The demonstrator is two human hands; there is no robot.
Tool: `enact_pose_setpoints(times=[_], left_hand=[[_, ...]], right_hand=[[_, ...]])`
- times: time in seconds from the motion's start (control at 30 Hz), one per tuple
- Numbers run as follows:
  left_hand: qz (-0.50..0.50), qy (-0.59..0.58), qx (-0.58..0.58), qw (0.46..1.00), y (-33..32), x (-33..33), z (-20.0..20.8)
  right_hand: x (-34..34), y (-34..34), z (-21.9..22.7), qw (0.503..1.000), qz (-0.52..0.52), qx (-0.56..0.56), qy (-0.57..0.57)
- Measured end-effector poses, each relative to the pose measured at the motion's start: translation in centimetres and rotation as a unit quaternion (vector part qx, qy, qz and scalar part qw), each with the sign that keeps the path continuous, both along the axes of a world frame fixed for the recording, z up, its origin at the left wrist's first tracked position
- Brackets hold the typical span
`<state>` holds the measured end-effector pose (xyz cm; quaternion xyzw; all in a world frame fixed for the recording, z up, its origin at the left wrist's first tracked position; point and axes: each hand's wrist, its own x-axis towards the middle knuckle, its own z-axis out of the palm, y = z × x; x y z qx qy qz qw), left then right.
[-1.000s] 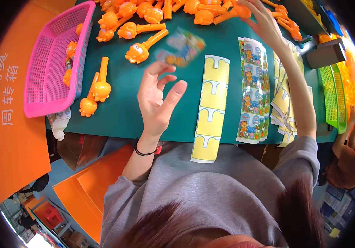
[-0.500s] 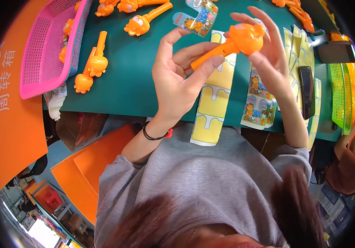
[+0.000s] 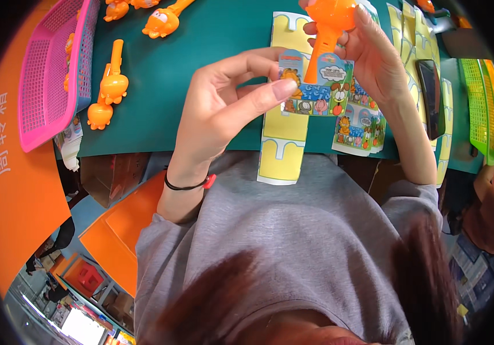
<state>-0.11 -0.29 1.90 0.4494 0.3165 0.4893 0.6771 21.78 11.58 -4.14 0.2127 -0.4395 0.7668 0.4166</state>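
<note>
My left hand (image 3: 218,106) pinches the left side of a colourful printed cartoon sticker (image 3: 339,99) between thumb and fingers. The sticker has a notch in its upper edge. In my right hand (image 3: 382,63) is an orange plastic toy (image 3: 332,16) with a round animal-like head, gripped by the head, its handle pointing down. The handle's end overlaps the notch; whether it touches the sticker I cannot tell. Below both lies a strip of yellow backing paper (image 3: 281,160) with outlined shapes, reaching over the table's near edge. Beside it are sheets of printed stickers (image 3: 356,133).
More orange toys (image 3: 113,87) lie on the green table (image 3: 155,109) at left and far left. A pink basket (image 3: 31,123) stands at the left edge. On the right are more yellow strips (image 3: 411,40), a dark phone (image 3: 431,95) and a green basket (image 3: 480,115).
The toy has moved up and turned from slanting to handle-down, leaving my left hand for my right alone. The sticker has come down and turned upright before the handle. The view has shifted slightly.
</note>
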Motion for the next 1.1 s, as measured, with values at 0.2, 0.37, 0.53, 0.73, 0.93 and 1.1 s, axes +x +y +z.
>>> enact_pose_setpoints(times=[0.2, 0.37, 0.53, 0.73, 0.93, 1.1], left_hand=[[-0.034, 0.062, 0.007, 0.997, 0.8, 0.0, -0.5], [-0.024, 0.078, 0.008, 0.997, 1.2, 0.3, 0.1], [-0.028, 0.093, 0.003, 0.995, 1.2, 0.3, 0.2], [-0.026, 0.092, -0.002, 0.995, 1.3, 0.1, -0.2], [-0.017, 0.083, -0.005, 0.996, 1.4, 0.0, -0.6], [-0.024, 0.085, -0.010, 0.996, 1.5, -0.1, -1.1]], right_hand=[[-0.2, -6.4, 7.4, 0.862, -0.246, -0.219, -0.387], [-0.2, -6.6, 7.3, 0.864, -0.239, -0.215, -0.387], [-0.3, -6.5, 7.2, 0.855, -0.241, -0.227, -0.399], [-0.8, -6.6, 6.7, 0.850, -0.238, -0.258, -0.393], [-0.8, -6.4, 6.2, 0.857, -0.229, -0.252, -0.387], [-0.9, -6.4, 5.7, 0.857, -0.225, -0.257, -0.386]])
